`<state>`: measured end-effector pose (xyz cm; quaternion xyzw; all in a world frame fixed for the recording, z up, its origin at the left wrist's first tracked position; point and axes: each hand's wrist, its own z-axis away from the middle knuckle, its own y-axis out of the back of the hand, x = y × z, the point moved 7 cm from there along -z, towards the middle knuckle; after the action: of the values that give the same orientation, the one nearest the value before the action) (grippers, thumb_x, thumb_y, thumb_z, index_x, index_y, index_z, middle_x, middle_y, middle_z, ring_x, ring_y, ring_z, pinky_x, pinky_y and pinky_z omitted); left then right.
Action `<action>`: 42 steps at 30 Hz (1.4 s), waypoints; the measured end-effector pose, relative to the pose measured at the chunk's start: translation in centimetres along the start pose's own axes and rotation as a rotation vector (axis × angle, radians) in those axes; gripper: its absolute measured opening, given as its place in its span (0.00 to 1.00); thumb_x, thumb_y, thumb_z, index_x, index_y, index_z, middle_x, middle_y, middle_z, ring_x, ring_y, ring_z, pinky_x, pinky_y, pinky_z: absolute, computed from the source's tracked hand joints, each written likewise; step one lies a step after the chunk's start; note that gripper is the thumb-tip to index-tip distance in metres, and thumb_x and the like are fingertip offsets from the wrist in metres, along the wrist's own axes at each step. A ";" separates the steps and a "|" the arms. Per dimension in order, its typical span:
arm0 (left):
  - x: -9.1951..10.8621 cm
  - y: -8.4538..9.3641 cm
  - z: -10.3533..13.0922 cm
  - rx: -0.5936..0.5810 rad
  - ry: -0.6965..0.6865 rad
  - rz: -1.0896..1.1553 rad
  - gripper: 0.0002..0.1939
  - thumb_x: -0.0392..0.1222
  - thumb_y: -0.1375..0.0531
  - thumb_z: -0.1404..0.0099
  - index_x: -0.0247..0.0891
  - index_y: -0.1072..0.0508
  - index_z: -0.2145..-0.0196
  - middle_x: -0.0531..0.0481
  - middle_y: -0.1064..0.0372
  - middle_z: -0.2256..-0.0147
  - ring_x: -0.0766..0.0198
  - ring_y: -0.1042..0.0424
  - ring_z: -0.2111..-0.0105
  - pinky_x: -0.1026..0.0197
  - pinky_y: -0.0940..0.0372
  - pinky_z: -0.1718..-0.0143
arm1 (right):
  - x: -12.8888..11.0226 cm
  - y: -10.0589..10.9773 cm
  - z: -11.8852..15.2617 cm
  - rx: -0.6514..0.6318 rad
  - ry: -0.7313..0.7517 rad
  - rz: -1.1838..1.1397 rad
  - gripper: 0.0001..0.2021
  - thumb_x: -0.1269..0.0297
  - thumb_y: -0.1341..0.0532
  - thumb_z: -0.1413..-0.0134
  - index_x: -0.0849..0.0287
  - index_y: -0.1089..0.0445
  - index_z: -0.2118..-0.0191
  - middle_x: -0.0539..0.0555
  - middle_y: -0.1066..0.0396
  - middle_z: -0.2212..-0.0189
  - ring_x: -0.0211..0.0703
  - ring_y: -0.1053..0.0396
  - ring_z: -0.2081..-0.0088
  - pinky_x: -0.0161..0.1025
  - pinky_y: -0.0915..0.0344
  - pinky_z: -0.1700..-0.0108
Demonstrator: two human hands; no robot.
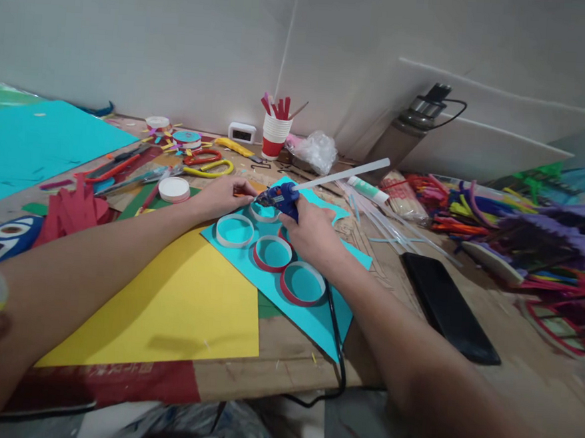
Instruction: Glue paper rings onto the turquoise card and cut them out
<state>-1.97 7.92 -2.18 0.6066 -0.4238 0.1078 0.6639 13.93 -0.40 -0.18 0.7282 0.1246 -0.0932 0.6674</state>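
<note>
My right hand (314,230) is wrapped round a blue hot glue gun (284,200), with a long whitish glue stick (343,174) poking out of its back. The gun's nozzle is over the far ring (264,212) on a turquoise sheet (332,332). Beside that ring, my left hand (226,198) has its fingers drawn together; what lies between them is hidden. Nearer to me on the sheet stand a white-walled ring (234,244) and two red-and-white rings, a middle one (271,268) and a front one (301,302). My right hand partly covers another ring.
Yellow paper (206,306) lies under my left forearm. A black phone (449,310) is right of my right arm. The gun's black cord (338,322) hangs over the front edge. Behind are scissors (208,168), a cup stack (275,138) and a bottle (406,133).
</note>
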 end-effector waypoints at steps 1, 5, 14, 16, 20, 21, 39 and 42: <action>0.0 0.0 0.0 0.006 -0.001 -0.007 0.09 0.41 0.38 0.38 0.37 0.21 0.60 0.49 0.21 0.61 0.61 0.24 0.61 0.60 0.31 0.54 | 0.0 0.0 0.0 0.000 -0.002 0.003 0.12 0.62 0.47 0.36 0.62 0.34 0.53 0.64 0.24 0.60 0.61 0.30 0.54 0.52 0.44 0.52; 0.0 0.1 0.0 0.008 0.006 -0.016 0.09 0.41 0.38 0.38 0.37 0.21 0.60 0.48 0.21 0.62 0.60 0.24 0.62 0.59 0.31 0.55 | 0.4 -0.1 -0.2 0.011 -0.006 0.008 0.11 0.62 0.47 0.37 0.61 0.33 0.54 0.64 0.24 0.61 0.61 0.29 0.55 0.51 0.44 0.52; -0.4 -0.1 -0.2 -0.016 -0.017 0.021 0.10 0.42 0.38 0.37 0.37 0.21 0.59 0.48 0.21 0.59 0.60 0.24 0.60 0.59 0.31 0.53 | 0.5 -0.1 -0.2 0.029 -0.022 0.012 0.11 0.62 0.47 0.37 0.61 0.33 0.53 0.64 0.24 0.59 0.61 0.30 0.53 0.51 0.44 0.52; -0.5 -0.1 -0.2 -0.014 -0.015 0.012 0.10 0.42 0.38 0.38 0.37 0.21 0.60 0.48 0.21 0.60 0.60 0.24 0.60 0.58 0.31 0.53 | 0.3 -0.1 -0.1 0.019 -0.017 0.002 0.11 0.62 0.47 0.37 0.61 0.33 0.53 0.64 0.24 0.59 0.61 0.30 0.53 0.51 0.44 0.51; -0.4 -0.1 -0.3 -0.002 -0.009 0.006 0.09 0.41 0.38 0.39 0.38 0.21 0.61 0.49 0.21 0.60 0.60 0.24 0.60 0.59 0.31 0.53 | 0.1 0.0 0.0 0.010 0.002 -0.017 0.11 0.62 0.47 0.37 0.61 0.33 0.53 0.64 0.24 0.60 0.61 0.29 0.54 0.52 0.44 0.51; -0.3 -0.1 -0.3 -0.001 -0.009 0.011 0.09 0.41 0.38 0.39 0.38 0.21 0.61 0.49 0.21 0.60 0.60 0.24 0.60 0.59 0.31 0.53 | 0.2 0.1 0.1 0.013 0.001 -0.019 0.11 0.62 0.46 0.37 0.61 0.33 0.53 0.64 0.24 0.60 0.61 0.29 0.54 0.52 0.44 0.51; -0.5 0.5 -0.1 0.036 -0.067 0.039 0.11 0.46 0.36 0.42 0.40 0.20 0.64 0.49 0.21 0.63 0.57 0.23 0.63 0.58 0.30 0.56 | 2.2 1.4 1.4 0.056 -0.049 -0.188 0.11 0.63 0.45 0.36 0.61 0.33 0.51 0.63 0.24 0.54 0.55 0.28 0.52 0.45 0.40 0.52; -0.5 0.6 -0.5 0.039 -0.100 0.016 0.12 0.49 0.36 0.43 0.42 0.20 0.64 0.50 0.20 0.63 0.56 0.23 0.62 0.59 0.30 0.58 | 1.8 1.7 1.4 0.079 -0.010 -0.201 0.11 0.62 0.44 0.36 0.60 0.33 0.51 0.61 0.24 0.54 0.52 0.28 0.52 0.44 0.39 0.51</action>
<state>-2.53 8.68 -2.04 0.6207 -0.4592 0.0908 0.6290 16.22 -1.78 0.77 0.7372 0.1900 -0.1684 0.6262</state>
